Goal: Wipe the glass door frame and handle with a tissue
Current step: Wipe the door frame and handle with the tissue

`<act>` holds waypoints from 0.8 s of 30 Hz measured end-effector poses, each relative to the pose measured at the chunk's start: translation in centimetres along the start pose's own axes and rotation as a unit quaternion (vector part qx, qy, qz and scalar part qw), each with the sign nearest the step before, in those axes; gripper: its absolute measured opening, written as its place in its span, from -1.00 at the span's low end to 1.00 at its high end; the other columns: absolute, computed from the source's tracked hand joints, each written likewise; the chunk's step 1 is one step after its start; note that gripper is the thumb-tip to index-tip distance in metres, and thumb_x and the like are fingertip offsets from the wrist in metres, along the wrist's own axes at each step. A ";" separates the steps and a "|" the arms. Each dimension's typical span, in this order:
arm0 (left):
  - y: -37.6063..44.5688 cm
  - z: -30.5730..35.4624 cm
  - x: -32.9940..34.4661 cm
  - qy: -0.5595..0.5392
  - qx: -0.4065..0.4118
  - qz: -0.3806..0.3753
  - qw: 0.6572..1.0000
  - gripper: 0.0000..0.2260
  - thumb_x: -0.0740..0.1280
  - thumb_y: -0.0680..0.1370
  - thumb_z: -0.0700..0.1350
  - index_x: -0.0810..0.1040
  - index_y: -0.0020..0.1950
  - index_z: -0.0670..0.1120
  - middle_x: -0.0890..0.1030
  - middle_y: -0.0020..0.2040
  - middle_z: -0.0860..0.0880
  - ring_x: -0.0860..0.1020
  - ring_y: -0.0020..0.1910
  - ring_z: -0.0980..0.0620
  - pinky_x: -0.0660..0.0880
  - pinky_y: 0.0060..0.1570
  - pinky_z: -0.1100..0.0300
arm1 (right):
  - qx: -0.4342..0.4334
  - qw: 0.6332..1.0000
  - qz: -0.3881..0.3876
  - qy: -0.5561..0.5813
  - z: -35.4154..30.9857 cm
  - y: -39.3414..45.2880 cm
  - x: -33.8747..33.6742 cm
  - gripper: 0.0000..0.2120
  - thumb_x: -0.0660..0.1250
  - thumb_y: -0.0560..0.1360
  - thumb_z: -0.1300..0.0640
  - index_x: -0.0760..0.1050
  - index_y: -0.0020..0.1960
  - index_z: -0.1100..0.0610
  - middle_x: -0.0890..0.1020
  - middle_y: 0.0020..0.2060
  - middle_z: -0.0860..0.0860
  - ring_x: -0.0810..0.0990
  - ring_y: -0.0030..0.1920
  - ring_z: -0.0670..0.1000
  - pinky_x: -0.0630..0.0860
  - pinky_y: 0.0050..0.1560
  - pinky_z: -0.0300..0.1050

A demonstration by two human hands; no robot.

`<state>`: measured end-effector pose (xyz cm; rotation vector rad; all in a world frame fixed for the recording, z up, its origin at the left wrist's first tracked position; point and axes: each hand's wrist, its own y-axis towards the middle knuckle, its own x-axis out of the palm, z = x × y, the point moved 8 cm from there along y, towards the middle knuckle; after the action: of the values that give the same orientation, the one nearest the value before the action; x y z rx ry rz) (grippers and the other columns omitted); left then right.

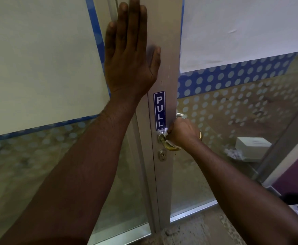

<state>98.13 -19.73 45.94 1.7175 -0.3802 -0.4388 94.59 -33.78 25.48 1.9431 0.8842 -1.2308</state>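
We see the left hand (128, 55) flat, fingers straight, pressing the frame (169, 71) above the PULL sign (159, 110), while the right hand (183, 134) curls around the tissue (166, 133) on the brass handle (169, 145) under its fingers.

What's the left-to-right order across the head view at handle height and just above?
left hand flat on the door frame → PULL sticker → brass handle → right hand gripping the handle with the tissue → white box behind the glass
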 end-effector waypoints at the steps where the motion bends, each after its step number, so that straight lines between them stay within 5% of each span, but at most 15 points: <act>1: 0.0 0.0 0.0 -0.002 -0.002 -0.004 1.000 -0.44 0.06 0.71 0.18 0.27 0.57 -0.17 0.32 0.55 -0.18 0.26 0.54 -0.17 -0.31 0.52 0.19 | -0.002 1.000 -0.022 -0.014 0.0 -0.1 0.3 -0.92 0.37 0.50 0.07 0.56 -0.07 0.08 0.59 -0.28 -0.02 0.56 -0.32 -0.06 0.46 -0.42 -0.19; 4: 0.0 0.1 0.1 -0.002 -0.001 -0.008 1.000 -0.43 0.05 0.71 0.18 0.25 0.58 -0.17 0.30 0.56 -0.18 0.24 0.55 -0.16 -0.32 0.52 0.18 | 0.007 0.999 -0.044 -0.007 0.3 -0.7 0.8 -0.91 0.36 0.51 0.09 0.58 -0.07 0.12 0.62 -0.23 0.01 0.60 -0.24 -0.03 0.61 -0.23 -0.11; 8: 0.0 -0.1 0.1 0.001 -0.002 -0.001 1.000 -0.43 0.07 0.70 0.18 0.29 0.56 -0.18 0.34 0.54 -0.20 0.28 0.53 -0.18 -0.30 0.52 0.18 | -0.022 0.995 0.055 0.082 -1.2 -2.2 -0.4 -0.72 0.28 0.56 -0.05 0.63 -0.08 0.13 0.67 -0.19 0.03 0.64 -0.21 0.03 0.60 -0.19 -0.07; 12: 0.0 0.0 0.1 0.004 -0.002 0.004 1.000 -0.43 0.08 0.70 0.19 0.32 0.55 -0.18 0.36 0.52 -0.21 0.31 0.52 -0.19 -0.32 0.51 0.19 | -0.103 0.991 0.087 -0.008 -3.5 -4.1 0.4 -0.87 0.25 0.58 0.19 0.54 0.05 0.18 0.62 -0.15 0.12 0.62 -0.15 0.14 0.40 -0.27 -0.12; 15: 0.0 -0.1 0.1 0.005 -0.006 0.002 1.000 -0.43 0.08 0.70 0.20 0.32 0.55 -0.18 0.36 0.52 -0.20 0.31 0.52 -0.19 -0.32 0.51 0.20 | -0.165 0.980 0.083 -0.075 -5.3 -4.9 1.5 -0.74 0.27 0.53 0.30 0.48 0.21 0.22 0.58 0.01 0.19 0.59 -0.03 0.19 0.49 -0.15 0.00; 18: 0.0 0.0 0.0 -0.002 -0.004 -0.008 1.000 -0.43 0.07 0.70 0.20 0.30 0.56 -0.18 0.34 0.54 -0.20 0.29 0.53 -0.19 -0.31 0.51 0.19 | -0.229 0.957 0.056 -0.170 -6.8 -5.2 3.0 -0.73 0.29 0.52 0.25 0.50 0.21 0.26 0.55 0.09 0.21 0.54 0.08 0.19 0.50 0.05 0.06; 24: 0.0 -0.1 0.1 0.001 -0.006 -0.013 1.000 -0.42 0.05 0.70 0.20 0.29 0.57 -0.17 0.33 0.55 -0.20 0.28 0.54 -0.18 -0.33 0.50 0.20 | -0.311 0.910 0.018 -0.273 -7.2 -6.3 4.4 -0.76 0.28 0.53 0.21 0.56 0.16 0.25 0.52 0.10 0.20 0.48 0.11 0.19 0.45 0.11 0.07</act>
<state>98.29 -19.65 45.91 1.7123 -0.3526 -0.4566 94.29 -23.63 22.71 1.0320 0.8007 -1.1904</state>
